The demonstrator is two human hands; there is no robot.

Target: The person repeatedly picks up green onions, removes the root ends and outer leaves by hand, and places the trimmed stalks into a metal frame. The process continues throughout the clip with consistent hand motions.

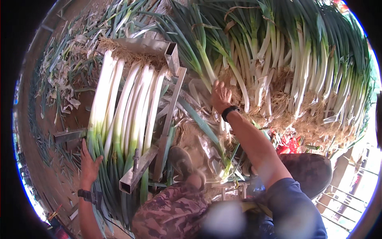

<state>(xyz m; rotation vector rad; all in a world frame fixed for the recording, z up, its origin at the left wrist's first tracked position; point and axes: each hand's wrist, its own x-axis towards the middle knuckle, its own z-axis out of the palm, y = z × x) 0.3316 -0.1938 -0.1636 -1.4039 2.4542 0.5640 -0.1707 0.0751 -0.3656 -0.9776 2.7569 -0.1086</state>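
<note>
Several leeks [128,103] lie side by side in a metal frame [170,107] at the left, roots away from me and green leaves toward me. My left hand [90,166] rests open against the left edge of their leaves, with thumb and fingers apart. Farther right, my right hand [221,96] is closed around the lower white part of a leek [203,59], at the left end of a large pile of leeks [296,75]. My fingers and the shadow partly hide the grip.
Leaf scraps and peelings [67,83] cover the ground at the left. A square metal bar [137,171] with an upright pin crosses the near end of the framed leeks. Something red [288,144] lies below the pile. My camouflage-covered knees [171,207] are close in front.
</note>
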